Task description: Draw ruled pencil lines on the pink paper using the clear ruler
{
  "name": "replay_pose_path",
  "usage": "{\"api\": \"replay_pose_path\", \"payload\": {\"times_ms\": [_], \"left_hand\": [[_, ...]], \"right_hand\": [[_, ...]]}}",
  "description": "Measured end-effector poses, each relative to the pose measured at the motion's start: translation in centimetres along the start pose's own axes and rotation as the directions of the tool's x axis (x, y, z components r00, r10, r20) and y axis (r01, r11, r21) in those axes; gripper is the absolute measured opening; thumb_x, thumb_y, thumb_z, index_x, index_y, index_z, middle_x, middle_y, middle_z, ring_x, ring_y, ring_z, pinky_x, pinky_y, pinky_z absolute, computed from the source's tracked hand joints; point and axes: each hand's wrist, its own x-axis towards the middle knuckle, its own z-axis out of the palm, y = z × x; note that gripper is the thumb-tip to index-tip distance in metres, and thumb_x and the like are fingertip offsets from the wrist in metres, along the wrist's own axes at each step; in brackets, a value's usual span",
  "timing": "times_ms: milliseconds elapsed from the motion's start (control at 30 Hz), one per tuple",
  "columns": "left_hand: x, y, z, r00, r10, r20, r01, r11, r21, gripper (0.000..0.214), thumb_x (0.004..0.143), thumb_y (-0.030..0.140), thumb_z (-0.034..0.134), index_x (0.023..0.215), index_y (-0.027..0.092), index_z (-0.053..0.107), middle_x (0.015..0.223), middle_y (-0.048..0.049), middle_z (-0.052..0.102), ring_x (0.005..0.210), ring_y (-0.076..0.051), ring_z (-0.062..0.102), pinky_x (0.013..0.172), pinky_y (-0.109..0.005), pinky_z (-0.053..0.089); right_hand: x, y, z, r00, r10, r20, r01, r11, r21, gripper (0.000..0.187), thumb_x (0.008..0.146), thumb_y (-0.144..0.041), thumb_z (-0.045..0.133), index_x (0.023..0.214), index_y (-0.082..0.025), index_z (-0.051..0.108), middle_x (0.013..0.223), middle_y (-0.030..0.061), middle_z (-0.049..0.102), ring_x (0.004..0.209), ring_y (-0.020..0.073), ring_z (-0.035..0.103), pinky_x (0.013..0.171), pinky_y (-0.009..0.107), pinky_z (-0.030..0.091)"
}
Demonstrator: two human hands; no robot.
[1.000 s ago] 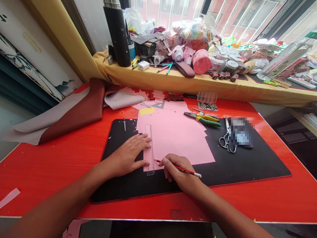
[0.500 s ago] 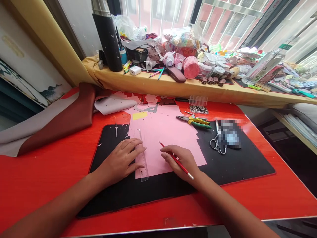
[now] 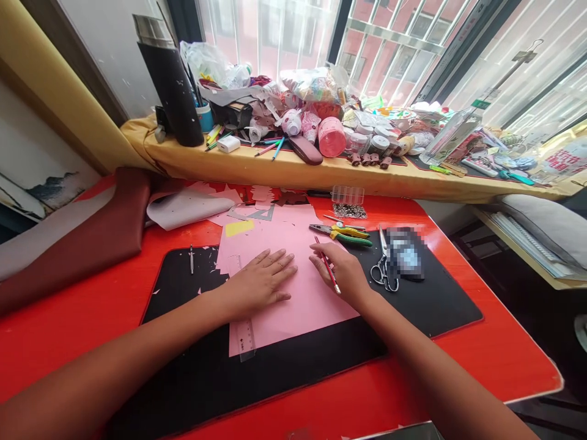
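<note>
My left hand [image 3: 263, 282] lies flat on a pink sheet [image 3: 300, 308], its fingers stretched out and slightly apart. Under its wrist side passes a clear ruler [image 3: 244, 340], whose middle is covered by the hand. My right hand [image 3: 342, 272] is closed around a red pencil [image 3: 326, 263] above the sheet's right side. The pencil's tip points away from me and its white eraser end towards me. Beneath the sheet is a black mat [image 3: 293, 376] on the red table.
Pliers [image 3: 343, 234], scissors [image 3: 385, 269] and a pixelated dark item [image 3: 406, 253] lie to the right. A small pen-like tool [image 3: 191, 260] is at left. Farther back sit a compartment box [image 3: 347, 195], a set square [image 3: 262, 213] and a crowded sill with a black flask [image 3: 170, 91].
My left hand has slid right off the ruler's edge onto the pink sheet. My right hand has tipped the pencil more upright. The whole view has shifted a little.
</note>
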Motion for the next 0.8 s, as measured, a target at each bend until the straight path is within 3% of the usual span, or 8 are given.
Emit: {"api": "replay_pose_path", "payload": {"times_ms": [300,800], "left_hand": [[0.7,-0.5,0.6,0.997,-0.032,0.07,0.034,0.999,-0.026,0.073,0.116,0.07,0.032,0.177,0.031,0.032,0.184,-0.0052,0.026,0.173,-0.027,0.022,0.14,-0.046,0.009],[0.5,-0.3,0.6,0.998,-0.046,0.038,0.048,0.998,-0.036,0.068,0.116,0.064,0.04,0.176,0.03,0.036,0.183,-0.0075,0.03,0.172,-0.028,0.025,0.139,-0.049,0.013]], "right_hand": [[2.7,5.0,0.4,0.999,-0.04,-0.003,0.04,0.998,-0.051,0.03,0.109,-0.028,0.063,0.136,-0.023,0.074,0.124,0.0151,0.081,0.113,0.0343,0.078,0.101,0.05,0.062],[5.0,7.5,0.3,1.0,0.009,-0.021,-0.01,0.996,-0.092,0.027,0.107,-0.026,0.062,0.127,-0.019,0.078,0.124,0.0173,0.083,0.111,0.0341,0.078,0.1,0.05,0.062]]}}
